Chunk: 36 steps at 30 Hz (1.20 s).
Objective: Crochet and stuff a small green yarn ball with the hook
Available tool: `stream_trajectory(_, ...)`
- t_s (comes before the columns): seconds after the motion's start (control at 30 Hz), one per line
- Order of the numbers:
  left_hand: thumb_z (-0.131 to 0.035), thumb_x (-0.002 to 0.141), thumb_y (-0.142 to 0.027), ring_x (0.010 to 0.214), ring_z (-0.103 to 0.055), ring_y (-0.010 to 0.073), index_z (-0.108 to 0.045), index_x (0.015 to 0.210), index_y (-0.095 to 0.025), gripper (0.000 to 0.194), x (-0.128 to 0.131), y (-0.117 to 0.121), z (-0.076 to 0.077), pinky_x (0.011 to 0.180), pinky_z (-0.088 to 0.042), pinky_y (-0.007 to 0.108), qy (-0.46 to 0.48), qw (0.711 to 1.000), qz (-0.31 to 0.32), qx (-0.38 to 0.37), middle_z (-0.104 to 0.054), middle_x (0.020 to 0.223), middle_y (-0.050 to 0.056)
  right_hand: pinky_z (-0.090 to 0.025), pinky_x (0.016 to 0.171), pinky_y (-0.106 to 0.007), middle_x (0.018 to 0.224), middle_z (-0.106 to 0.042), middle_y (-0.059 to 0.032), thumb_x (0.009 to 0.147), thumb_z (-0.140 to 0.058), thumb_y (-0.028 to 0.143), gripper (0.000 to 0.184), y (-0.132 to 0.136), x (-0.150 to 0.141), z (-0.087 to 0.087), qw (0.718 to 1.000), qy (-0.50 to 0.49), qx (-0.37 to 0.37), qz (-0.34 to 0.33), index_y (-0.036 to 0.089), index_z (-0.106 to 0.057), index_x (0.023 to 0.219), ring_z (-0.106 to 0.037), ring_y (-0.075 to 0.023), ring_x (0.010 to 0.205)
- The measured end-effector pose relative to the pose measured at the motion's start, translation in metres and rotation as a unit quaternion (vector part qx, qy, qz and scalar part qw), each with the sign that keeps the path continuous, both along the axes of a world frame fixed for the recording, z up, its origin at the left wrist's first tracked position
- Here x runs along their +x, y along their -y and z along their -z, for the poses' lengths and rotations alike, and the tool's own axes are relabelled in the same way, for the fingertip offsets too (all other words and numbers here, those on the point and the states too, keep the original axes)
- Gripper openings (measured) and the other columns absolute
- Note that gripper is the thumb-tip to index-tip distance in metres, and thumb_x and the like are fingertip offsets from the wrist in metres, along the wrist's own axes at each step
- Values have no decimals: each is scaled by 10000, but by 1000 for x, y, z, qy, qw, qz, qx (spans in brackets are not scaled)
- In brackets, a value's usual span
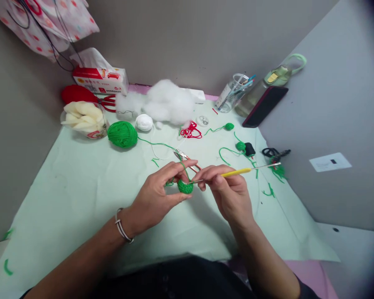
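A small green crocheted piece (185, 187) is pinched between the thumb and fingers of my left hand (157, 189). My right hand (229, 189) grips a crochet hook (237, 172) by its yellow handle. The hook's metal tip meets the upper edge of the piece. Green yarn runs over my left index finger and back to a green yarn ball (122, 134) at the left. Just beyond my fingers lies a pair of small scissors (187, 159), partly hidden by my hands.
White stuffing (168, 101) lies at the back, near a tissue box (101, 79) and a white yarn ball (144, 122). To the right are small green crocheted balls (229, 126), a plastic cup (230, 93), a bottle (258, 89) and a phone (264, 107). Partition walls enclose the table.
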<state>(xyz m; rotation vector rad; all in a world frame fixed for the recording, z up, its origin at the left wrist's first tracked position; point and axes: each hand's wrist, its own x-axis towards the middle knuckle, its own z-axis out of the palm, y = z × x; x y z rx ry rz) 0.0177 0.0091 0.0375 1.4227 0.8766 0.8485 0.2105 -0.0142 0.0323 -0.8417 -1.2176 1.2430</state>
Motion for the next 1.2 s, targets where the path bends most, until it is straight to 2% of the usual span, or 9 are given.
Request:
stream_trajectory(0.27,-756,816,-93,927,-585,168,-652,1358,-293,588,-2,-1,2,1028,-464,348,-17,999,12,41,-619,940,-7,-553,718,-348,908,-746,-65,1018,-578,314,219,-6,12,-11,990,126,44,-45,212,-763,959,-670,-184,788)
stream_trajectory(0.4,-743,814,-77,899,-589,166,-656,1357,-308,596,-2,-2,3,997,-472,341,-31,998,11,50,-619,923,-12,-560,741,-353,894,-741,-56,1027,-555,271,215,-6,14,-19,980,183,55,-54,218,-751,958,-680,-192,824)
stream_trajectory(0.57,-707,806,-33,879,-591,164,-696,1295,-305,560,-3,-3,5,919,-484,316,-47,997,15,67,-638,910,-14,-571,828,-389,929,-737,-55,1020,-549,194,170,-5,12,-23,962,245,103,-61,229,-716,1024,-702,-206,905)
stream_trajectory(0.7,-723,781,-51,844,-592,170,-738,1218,-284,495,-1,-6,7,844,-496,314,-49,998,-3,39,-650,893,-6,-584,824,-395,975,-750,-74,1005,-540,131,194,-2,6,-21,926,324,188,-50,233,-685,1086,-704,-211,920)
stream_trajectory(0.83,-778,787,-143,874,-605,184,-692,1305,-287,544,4,-6,8,861,-494,334,-30,999,-26,-19,-652,913,2,-609,760,-362,1002,-753,-108,985,-529,91,223,5,0,-12,882,388,265,25,212,-676,1100,-713,-211,896)
stream_trajectory(1.0,-758,861,-268,915,-594,196,-631,1381,-292,535,10,6,11,883,-499,350,-15,997,-71,-36,-626,985,22,-642,747,-360,1055,-767,-136,938,-585,60,293,12,-6,2,789,481,362,125,207,-666,1178,-732,-241,959)
stream_trajectory(1.13,-660,958,-325,1021,-601,202,-569,1442,-361,494,9,17,8,978,-477,354,23,998,-48,-31,-626,1125,33,-662,729,-379,1140,-746,-119,922,-623,68,385,18,-5,5,773,501,349,172,261,-649,1254,-735,-261,1017)
stream_trajectory(1.2,-621,988,-334,1063,-591,190,-580,1429,-389,446,9,18,5,1008,-451,329,53,996,-27,-64,-625,1144,21,-667,710,-371,1125,-739,-127,892,-670,61,367,20,-2,6,762,500,365,190,240,-676,1213,-736,-262,989)
